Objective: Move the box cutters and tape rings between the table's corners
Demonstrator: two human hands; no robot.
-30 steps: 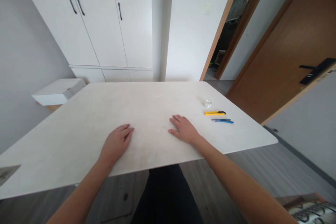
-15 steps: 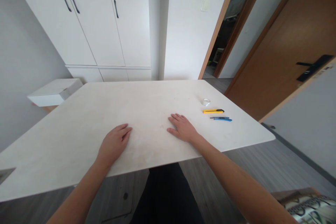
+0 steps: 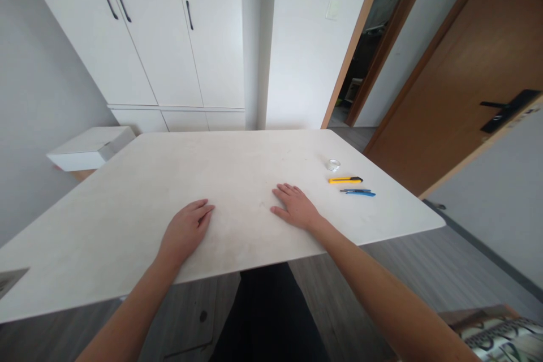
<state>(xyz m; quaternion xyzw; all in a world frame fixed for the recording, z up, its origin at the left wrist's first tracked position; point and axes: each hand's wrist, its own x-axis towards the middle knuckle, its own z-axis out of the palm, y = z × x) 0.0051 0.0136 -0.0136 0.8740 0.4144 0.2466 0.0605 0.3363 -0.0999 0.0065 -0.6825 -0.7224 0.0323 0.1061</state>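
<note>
My left hand [image 3: 186, 231] rests on the white table [image 3: 229, 164] near its front edge, holding nothing. Its fingers are loosely bent, with the thumb close beside them. To the right, my right hand [image 3: 296, 207] lies palm down on the tabletop, empty, with its fingers extended and the thumb apart. Nearest to that hand are a yellow utility knife [image 3: 345, 180] and, just in front of it, a slim blue cutting tool [image 3: 358, 192] whose exact kind I cannot tell. Behind both knives sits a small roll of clear tape [image 3: 333, 165]. Neither hand touches these three things.
A grey inset panel [image 3: 12, 281] is set in the table's left front corner. Beyond the left edge stands a white box [image 3: 91, 147]. White cabinets [image 3: 169, 39] line the back, and a brown door [image 3: 458, 85] is at the right. Patterned fabric [image 3: 504, 336] shows at lower right.
</note>
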